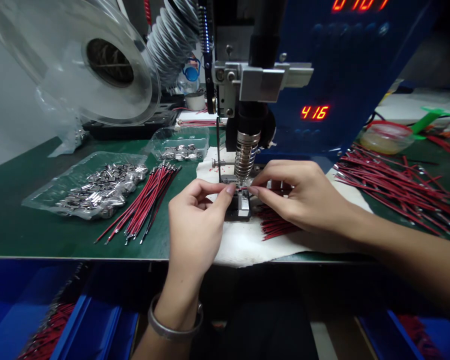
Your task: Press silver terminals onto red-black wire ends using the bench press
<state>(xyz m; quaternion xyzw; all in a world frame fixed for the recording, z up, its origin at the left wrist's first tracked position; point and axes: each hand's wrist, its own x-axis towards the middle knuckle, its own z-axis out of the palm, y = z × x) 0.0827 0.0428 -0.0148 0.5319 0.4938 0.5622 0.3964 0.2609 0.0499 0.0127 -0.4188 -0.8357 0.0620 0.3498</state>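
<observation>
My left hand (pixel 200 220) is closed, thumb and forefinger pinched at the left side of the machine's small metal fixture (pixel 243 204). What it pinches is too small to make out. From the right, my right hand (pixel 303 197) pinches the end of a thin red wire (pixel 243 188) over the fixture. The spring-wrapped machine head (pixel 246 152) stands directly above both fingertips. Under my right hand, a bundle of red wires (pixel 275 222) lies on a white cloth (pixel 243 245).
Left of the cloth are a bundle of red and black wires (pixel 144 200), a clear tray of metal parts (pixel 86 212) and a smaller tray (pixel 180 150). More red wires (pixel 393 185) lie right, near a round container (pixel 386 137). A clear reel (pixel 71 65) hangs upper left.
</observation>
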